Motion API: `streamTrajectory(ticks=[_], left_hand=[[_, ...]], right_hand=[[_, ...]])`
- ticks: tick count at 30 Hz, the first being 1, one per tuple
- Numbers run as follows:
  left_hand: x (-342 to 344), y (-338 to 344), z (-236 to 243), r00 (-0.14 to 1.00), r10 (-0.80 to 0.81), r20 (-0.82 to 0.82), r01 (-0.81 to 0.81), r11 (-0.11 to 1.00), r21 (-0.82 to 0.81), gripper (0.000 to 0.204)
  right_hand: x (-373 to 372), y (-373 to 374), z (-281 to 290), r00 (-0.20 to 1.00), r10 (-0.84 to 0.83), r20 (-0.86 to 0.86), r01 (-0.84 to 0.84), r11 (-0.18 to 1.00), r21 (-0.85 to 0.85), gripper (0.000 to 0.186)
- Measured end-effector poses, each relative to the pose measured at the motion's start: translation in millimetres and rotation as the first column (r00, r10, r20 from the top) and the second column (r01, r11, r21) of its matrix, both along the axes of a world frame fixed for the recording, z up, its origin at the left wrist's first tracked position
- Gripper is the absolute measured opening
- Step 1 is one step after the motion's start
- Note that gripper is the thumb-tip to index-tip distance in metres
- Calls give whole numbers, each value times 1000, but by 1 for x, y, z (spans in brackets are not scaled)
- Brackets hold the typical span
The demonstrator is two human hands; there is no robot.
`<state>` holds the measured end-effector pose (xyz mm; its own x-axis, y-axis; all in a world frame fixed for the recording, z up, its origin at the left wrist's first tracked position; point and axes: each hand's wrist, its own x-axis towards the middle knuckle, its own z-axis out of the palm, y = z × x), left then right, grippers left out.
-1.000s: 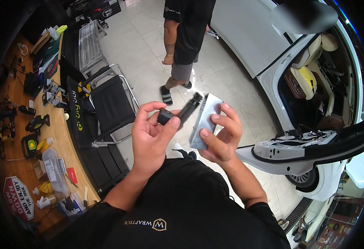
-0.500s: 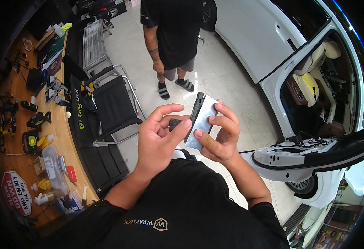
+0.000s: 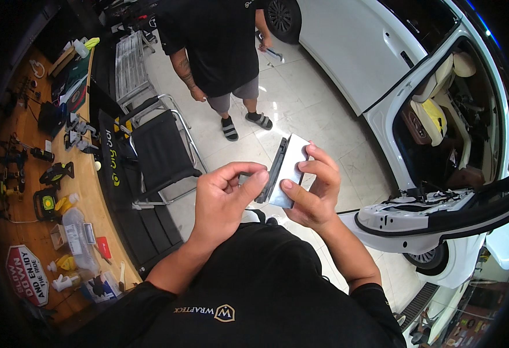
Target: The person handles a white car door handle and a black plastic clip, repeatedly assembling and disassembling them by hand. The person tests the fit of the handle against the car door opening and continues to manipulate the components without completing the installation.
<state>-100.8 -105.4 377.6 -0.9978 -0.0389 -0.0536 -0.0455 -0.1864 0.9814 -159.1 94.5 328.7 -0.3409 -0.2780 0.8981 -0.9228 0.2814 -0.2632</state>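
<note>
In front of my chest, my right hand [image 3: 312,200] holds a small rectangular piece with a shiny silver-white face [image 3: 292,165]. Its fingers press on the right edge and the thumb lies across the face. Along the left side of this piece runs a ridged black plastic part [image 3: 276,168]. My left hand [image 3: 222,197] is closed in a pinch, thumb and forefinger meeting at the black part's lower left side. Whatever lies between those fingertips is hidden. The piece stands tilted, its upper end leaning right.
Another person [image 3: 219,52] stands ahead on the tiled floor, a blue-handled tool [image 3: 275,55] in one hand. A black folding chair [image 3: 161,148] and a wooden workbench [image 3: 106,223] with tools and bottles are left. At right, a white car [image 3: 353,52] has an open door [image 3: 394,223].
My left fingers have closed into a pinch, and the dark block seen in them earlier no longer shows. The silver-faced piece has shifted slightly right. The other person has moved closer and left.
</note>
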Motion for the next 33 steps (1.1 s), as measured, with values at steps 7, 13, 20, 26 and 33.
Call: streamTrajectory(ticks=[7, 13, 20, 26, 33], left_hand=[[-5, 2, 6, 1000, 24, -8, -24, 1000, 2, 25], [-3, 8, 7, 1000, 9, -24, -10, 999, -39, 26], [-2, 8, 4, 999, -28, -30, 23, 989, -148, 26], [-3, 6, 3, 851, -136, -507, -182, 830, -528, 47], [6, 20, 15, 747, -263, -610, -286, 702, -652, 54]], right_hand=[[2, 0, -2, 1000, -5, 12, 6, 999, -49, 43], [3, -1, -1, 1000, 12, 25, -12, 1000, -29, 44], [3, 0, -9, 998, 39, 41, -37, 998, -43, 49], [11, -11, -13, 951, 183, 250, -104, 949, -299, 74], [27, -18, -24, 893, 307, 328, -100, 847, -522, 73]])
